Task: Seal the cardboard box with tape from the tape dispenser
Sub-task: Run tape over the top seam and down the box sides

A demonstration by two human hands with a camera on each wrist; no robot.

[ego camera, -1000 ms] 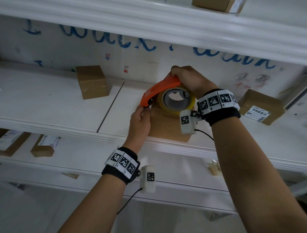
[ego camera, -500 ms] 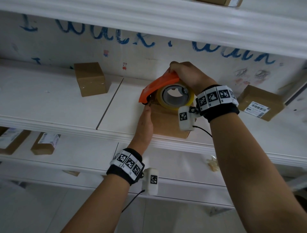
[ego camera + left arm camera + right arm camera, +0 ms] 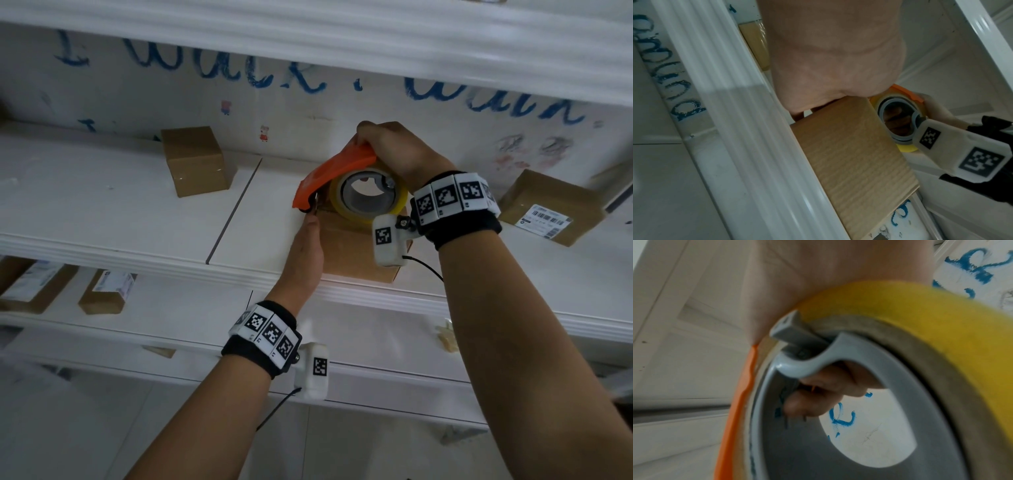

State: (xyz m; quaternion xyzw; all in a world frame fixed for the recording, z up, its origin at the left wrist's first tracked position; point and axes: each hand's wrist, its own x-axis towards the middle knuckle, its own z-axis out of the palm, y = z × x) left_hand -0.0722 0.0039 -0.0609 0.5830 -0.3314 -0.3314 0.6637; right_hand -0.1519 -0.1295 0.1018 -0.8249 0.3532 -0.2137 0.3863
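Observation:
A brown cardboard box (image 3: pixel 356 253) (image 3: pixel 855 154) stands near the front edge of the white shelf (image 3: pixel 137 219). On its top sits the orange tape dispenser (image 3: pixel 335 168) (image 3: pixel 906 92) with its yellow tape roll (image 3: pixel 368 195) (image 3: pixel 920 313). My right hand (image 3: pixel 390 147) grips the dispenser from above, with fingers (image 3: pixel 828 394) curled through the grey hub. The dispenser's blade end points left, at the box's top left edge. My left hand (image 3: pixel 306 250) (image 3: pixel 834 56) lies flat against the box's left side, fingertips just under the blade end. The box top is hidden.
Another brown box (image 3: pixel 195 159) stands at the back left of the same shelf and a labelled one (image 3: pixel 548 209) at the right. The upper shelf (image 3: pixel 308 37) hangs close overhead. Labelled boxes (image 3: pixel 106 291) lie on the lower shelf.
My left hand has gone from curled at the blade end to lying straight along the box's left side. The dispenser and right hand have hardly moved.

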